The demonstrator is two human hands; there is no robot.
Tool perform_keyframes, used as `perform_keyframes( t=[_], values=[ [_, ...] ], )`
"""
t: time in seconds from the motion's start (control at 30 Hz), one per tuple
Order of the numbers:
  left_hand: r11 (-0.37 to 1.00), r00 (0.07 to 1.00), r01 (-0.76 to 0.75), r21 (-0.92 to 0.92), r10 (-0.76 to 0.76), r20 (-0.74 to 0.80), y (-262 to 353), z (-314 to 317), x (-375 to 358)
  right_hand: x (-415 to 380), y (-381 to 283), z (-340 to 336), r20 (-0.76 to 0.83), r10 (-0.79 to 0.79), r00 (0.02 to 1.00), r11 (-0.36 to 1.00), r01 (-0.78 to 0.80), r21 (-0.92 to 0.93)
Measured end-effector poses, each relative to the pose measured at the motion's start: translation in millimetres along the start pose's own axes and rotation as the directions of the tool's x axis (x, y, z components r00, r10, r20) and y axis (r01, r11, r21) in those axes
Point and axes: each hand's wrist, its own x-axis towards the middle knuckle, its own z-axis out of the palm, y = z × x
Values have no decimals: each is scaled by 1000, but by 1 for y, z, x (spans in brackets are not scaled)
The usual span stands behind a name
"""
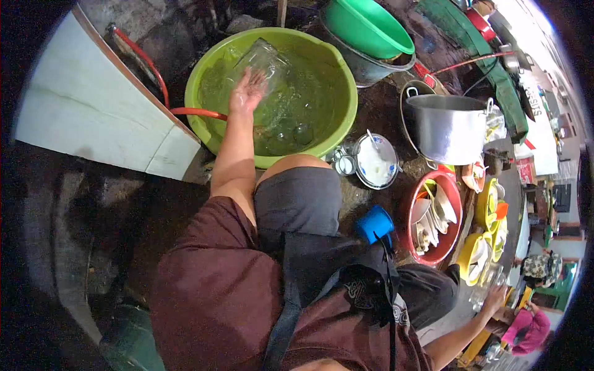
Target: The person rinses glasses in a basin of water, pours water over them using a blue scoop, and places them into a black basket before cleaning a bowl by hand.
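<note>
My left hand (247, 93) is over the green basin (348, 105) of water, its fingers against a clear see-through container (265, 54). The container lies tilted at the water's surface; how the fingers grip it is partly hard to see. Under the water near the front rim are some dark, rounded clear shapes, too blurred to name. Far to the right, my right hand (493, 301) is closed around a clear drinking glass (479, 295), small in view. More clear glassware (495, 275) seems to stand beside it.
An orange hose (198, 112) runs over the basin's rim. Nearby are a bowl of whitish suds (376, 162), a blue cup (374, 224), a red basin (416, 241) of dishes, yellow tubs (468, 256) and a large metal pot (448, 127). People are at far right.
</note>
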Motion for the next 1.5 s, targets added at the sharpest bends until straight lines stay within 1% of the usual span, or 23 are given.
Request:
perform_keyframes(
  t=[0.13, 0.17, 0.2, 0.23, 0.3, 0.37, 0.4, 0.43, 0.5, 0.53, 0.57, 0.77, 0.9, 0.93, 1.0, 1.03, 1.13, 1.2, 1.23, 1.3, 1.4, 1.47, 1.5],
  values=[
    [980, 989, -5, -201, 33, 141, -13, -3, 12, -69, 74, 32, -118, 34, 992, 999, -33, 17],
    [962, 973, 127, -242, -73, 218, -10, -14, 27, -86, 52, 11, 8, 171, 985, 984, -171, -41],
    [993, 875, -14, -115, 68, 479, -16, -15, 28, -122, 59, -6, 128, 342, 931, 937, -327, -126],
    [972, 793, 153, -178, -14, 609, -13, -19, 45, -153, 148, 56, -279, 33, 960, 991, -67, -113],
    [985, 867, 131, -110, -60, 495, -9, -40, 76, -210, 190, 67, -178, -95, 979, 628, -79, -774],
    [989, 877, 147, 23, -141, 460, -4, -21, 84, -250, 218, 68, -144, 403, 904, 790, -423, -444],
    [993, 874, 71, 96, -109, 475, -4, -23, 102, -269, 180, 42, -303, 524, 796, 833, -553, -11],
    [951, 813, 308, -34, -245, 528, -4, -19, 126, -294, 210, 53, -213, 610, 763, 781, -625, -2],
    [963, 869, 268, 35, -258, 422, -17, 6, 131, -333, 209, 44, -195, 781, 594, 584, -804, -108],
    [954, 912, 284, -95, -238, 334, -27, 19, 122, -352, 202, 39, -238, 742, 627, 601, -779, -179],
    [985, 910, 169, 17, -163, 382, -36, 37, 117, -369, 205, 39, -271, 742, 613, 584, -790, -187],
    [946, 903, 232, 226, -296, 313, -64, 83, 160, -442, 184, 27, -239, 958, 159, 152, -987, -45],
    [901, 825, 419, 109, -428, 368, -84, 125, 137, -497, 217, 65, -148, 988, -44, -41, -999, 22],
    [903, 823, 415, 114, -426, 377, -88, 142, 120, -509, 227, 81, -139, 989, -49, -45, -999, 28],
    [943, 923, 164, 288, -249, 292, -106, 189, 69, -526, 252, 122, 90, 996, -9, 4, -990, -144],
    [904, 853, 322, 280, -406, 328, -103, 193, 105, -531, 251, 140, 126, 991, 50, 75, -976, -204],
    [905, 851, 387, 176, -424, 309, -120, 222, 95, -547, 249, 189, 356, 913, 198, 316, -895, -314],
    [853, 771, 480, 204, -521, 365, -117, 223, 114, -544, 242, 211, 480, 847, 228, 371, -900, -227],
    [837, 708, 433, 335, -545, 448, -121, 222, 134, -543, 242, 231, 524, 851, -27, -11, -999, -33],
    [807, 631, 365, 465, -582, 514, -132, 228, 142, -536, 237, 248, 584, 811, -27, 66, -988, -138],
    [844, 743, 450, 294, -536, 402, -157, 241, 127, -536, 238, 293, 665, 747, 1, 242, -932, -270],
    [843, 834, 176, 508, -402, 377, -169, 240, 101, -539, 244, 318, 697, 717, 23, 342, -883, -323],
    [836, 834, 180, 518, -409, 370, -172, 238, 98, -529, 237, 314, 704, 706, 75, 311, -926, -213]
  ],
)
